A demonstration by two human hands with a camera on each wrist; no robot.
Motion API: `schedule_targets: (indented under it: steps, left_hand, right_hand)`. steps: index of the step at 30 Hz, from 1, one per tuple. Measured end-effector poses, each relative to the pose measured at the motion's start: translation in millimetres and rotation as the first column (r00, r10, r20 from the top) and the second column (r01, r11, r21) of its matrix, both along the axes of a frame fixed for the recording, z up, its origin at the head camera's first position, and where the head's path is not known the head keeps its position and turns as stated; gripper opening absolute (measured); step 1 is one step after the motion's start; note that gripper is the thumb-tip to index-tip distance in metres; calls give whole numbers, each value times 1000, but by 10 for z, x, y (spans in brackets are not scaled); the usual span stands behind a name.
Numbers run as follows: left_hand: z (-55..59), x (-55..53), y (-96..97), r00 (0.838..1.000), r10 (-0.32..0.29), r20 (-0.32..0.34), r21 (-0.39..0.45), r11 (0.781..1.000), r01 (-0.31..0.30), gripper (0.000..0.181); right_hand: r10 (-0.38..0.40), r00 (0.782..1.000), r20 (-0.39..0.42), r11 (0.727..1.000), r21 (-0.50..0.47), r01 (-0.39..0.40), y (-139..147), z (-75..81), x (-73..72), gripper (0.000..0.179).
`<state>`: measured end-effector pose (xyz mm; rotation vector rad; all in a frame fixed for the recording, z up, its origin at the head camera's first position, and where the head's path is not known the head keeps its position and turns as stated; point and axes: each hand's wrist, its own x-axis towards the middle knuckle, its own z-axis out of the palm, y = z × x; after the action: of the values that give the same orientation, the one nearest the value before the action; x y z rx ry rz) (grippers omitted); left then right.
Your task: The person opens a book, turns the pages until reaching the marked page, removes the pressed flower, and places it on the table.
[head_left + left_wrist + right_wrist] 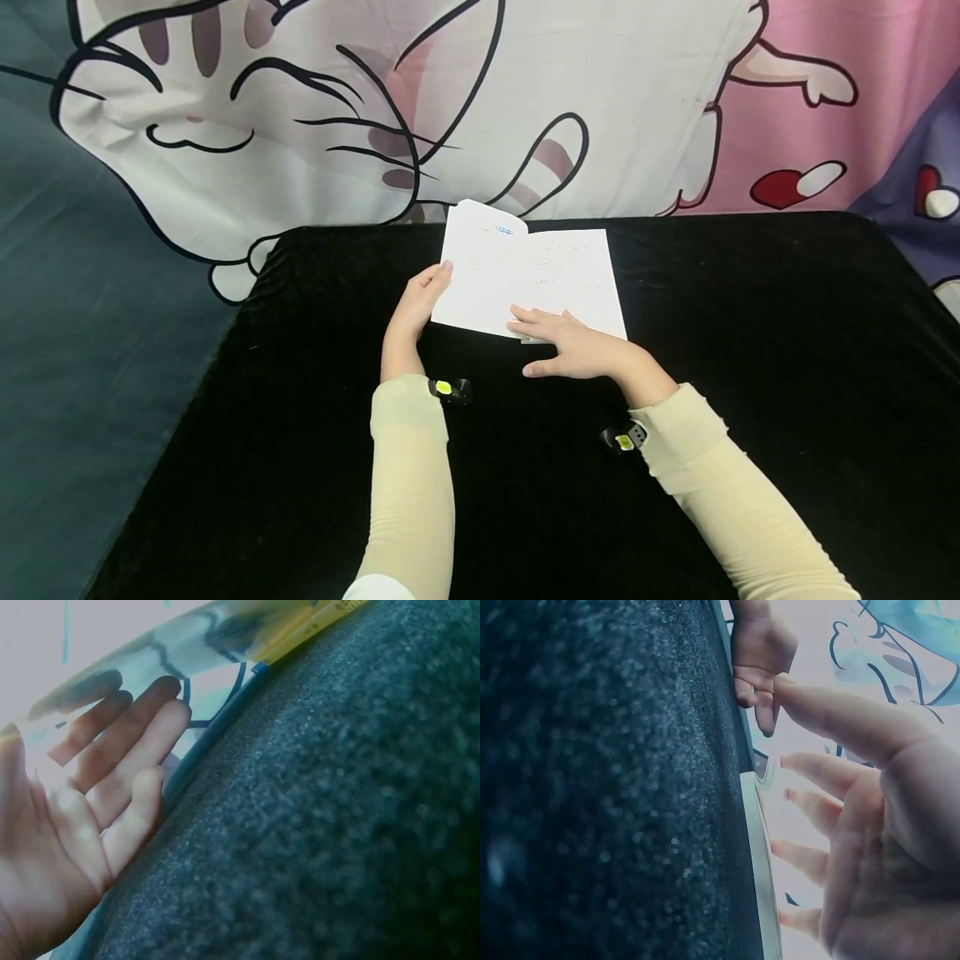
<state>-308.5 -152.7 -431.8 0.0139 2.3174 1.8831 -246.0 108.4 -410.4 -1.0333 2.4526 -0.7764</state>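
An open book (480, 292) with white pages, a small blue mark and faint print lies at the far part of the black table. My left hand (420, 302) grips its left edge, thumb on the page and the other fingers beneath the cover. From below, the left wrist view shows that hand (90, 795) against the glossy cover (202, 637). Over the lower edge near the spine, my right hand (577, 343) spreads its fingers, their tips on the pages. In the right wrist view, the right hand (870, 832) touches the book, whose page edges (759, 862) show.
Black cloth (525, 500) covers the table. Behind its far edge hangs a curtain (615, 108) printed with a cartoon cat. Each wrist bears a small black camera, one at the left cuff (450, 391) and one at the right cuff (622, 437).
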Motion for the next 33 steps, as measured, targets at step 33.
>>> schedule_targets:
  steps: [33]
  left_hand:
    - [255,175,58,999,-35,22,39,999,34,32]
  right_hand:
    - [-294,938,185,951,-37,306,1182,-123,-326,73]
